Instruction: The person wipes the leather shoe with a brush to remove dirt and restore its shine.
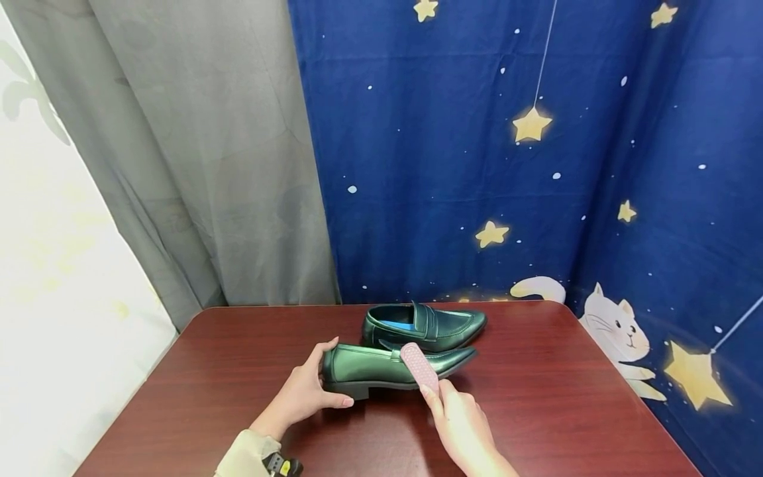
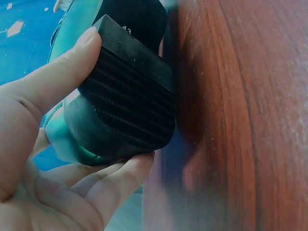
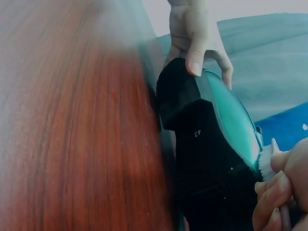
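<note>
Gripping near shoe: left fingers; brush: right fingers; right table edge well apart.

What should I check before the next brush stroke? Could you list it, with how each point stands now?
1. Left hand grips the near shoe by its heel: ok.
2. Right hand holds the brush: ok.
3. Bristles meet the near shoe's upper: ok.
4. Sole lies flat on the table: not ok; it is tipped, showing in both wrist views.
5. Other shoe stands upright behind: ok.
6. Near shoe free of dust: cannot tell.
</note>
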`<state>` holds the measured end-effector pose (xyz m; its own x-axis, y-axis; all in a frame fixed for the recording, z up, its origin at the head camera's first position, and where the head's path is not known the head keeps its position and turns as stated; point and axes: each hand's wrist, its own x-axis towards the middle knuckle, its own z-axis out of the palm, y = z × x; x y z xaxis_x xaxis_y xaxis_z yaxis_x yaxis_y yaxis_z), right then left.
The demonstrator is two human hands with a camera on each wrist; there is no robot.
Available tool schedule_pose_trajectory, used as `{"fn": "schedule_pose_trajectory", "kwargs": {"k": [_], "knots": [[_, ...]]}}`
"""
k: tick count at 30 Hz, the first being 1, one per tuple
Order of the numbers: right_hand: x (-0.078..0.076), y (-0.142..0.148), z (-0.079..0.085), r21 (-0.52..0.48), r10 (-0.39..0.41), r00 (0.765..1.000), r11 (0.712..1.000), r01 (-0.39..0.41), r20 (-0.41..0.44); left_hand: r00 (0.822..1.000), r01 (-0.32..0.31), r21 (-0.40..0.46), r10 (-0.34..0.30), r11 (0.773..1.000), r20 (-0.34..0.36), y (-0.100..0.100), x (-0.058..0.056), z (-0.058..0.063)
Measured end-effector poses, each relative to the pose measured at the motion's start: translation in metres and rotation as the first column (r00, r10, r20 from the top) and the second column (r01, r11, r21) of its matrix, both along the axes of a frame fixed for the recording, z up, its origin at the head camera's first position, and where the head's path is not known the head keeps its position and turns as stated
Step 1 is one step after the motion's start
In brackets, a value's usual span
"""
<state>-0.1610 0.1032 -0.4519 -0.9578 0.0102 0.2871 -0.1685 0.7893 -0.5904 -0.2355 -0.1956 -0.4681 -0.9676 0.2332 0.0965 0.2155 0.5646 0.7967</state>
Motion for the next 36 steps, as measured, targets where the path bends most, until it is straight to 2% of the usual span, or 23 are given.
{"fn": "schedule_pose_trajectory", "kwargs": {"k": [10,22,36], "knots": [[-0.004,-0.013,-0.003,-0.008,0.02,1.0,1.0,-0.02,0.007,1.0,0.001,-0.027,-0.001,1.0,0.003,0.003,0.001,0.003],[-0.011,-0.045,-0.008,0.077,0.07,0.992,0.995,-0.061,-0.108,1.0,0.003,-0.026,-0.003,1.0,0.01,0.001,0.001,0.003],[-0.015,-0.08,-0.012,0.094,0.121,0.989,0.989,-0.113,-0.083,0.999,-0.031,-0.054,0.03,0.998,-0.022,0.002,0.002,0.003]]}}
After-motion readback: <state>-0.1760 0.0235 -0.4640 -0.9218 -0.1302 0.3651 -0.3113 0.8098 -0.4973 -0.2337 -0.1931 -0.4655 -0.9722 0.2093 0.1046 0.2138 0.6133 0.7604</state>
